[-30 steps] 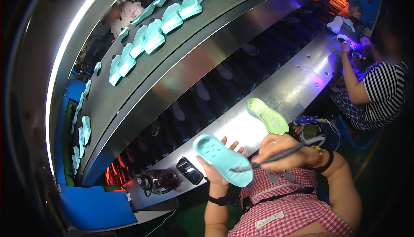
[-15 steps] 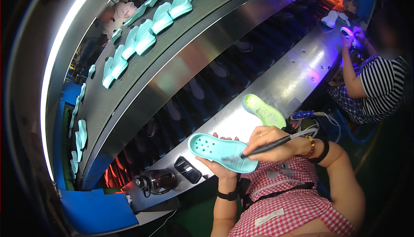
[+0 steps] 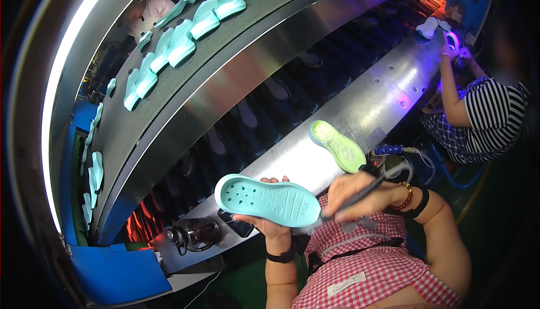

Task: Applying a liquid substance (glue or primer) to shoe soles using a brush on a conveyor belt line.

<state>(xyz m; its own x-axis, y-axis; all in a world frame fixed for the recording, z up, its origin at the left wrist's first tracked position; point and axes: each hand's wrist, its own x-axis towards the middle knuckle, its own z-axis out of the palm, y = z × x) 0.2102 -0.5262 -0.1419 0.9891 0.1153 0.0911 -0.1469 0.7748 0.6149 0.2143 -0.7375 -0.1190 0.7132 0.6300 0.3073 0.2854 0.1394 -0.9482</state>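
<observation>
The left hand [image 3: 269, 225] is gripping one teal sole [image 3: 269, 199] from below, above the table [image 3: 365, 106] edge. The right hand [image 3: 360, 195] is closing on one brush [image 3: 360, 193], touching the sole's heel edge. One green sole [image 3: 337, 147] is lying on the table, well apart.

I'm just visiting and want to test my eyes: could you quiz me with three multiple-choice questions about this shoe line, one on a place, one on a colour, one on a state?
1. Where does the green sole lie?
A on the metal shelf
B on the floor
C in a box

2. What colour is the sole in the left hand?
A red
B turquoise
C black

3. What is the right hand doing?
A hanging empty
B gripping a brush
C holding a cup

Answers: 1 A, it rests flat there. 2 B, pale blue-green. 3 B, fingers wrap its dark handle.
</observation>
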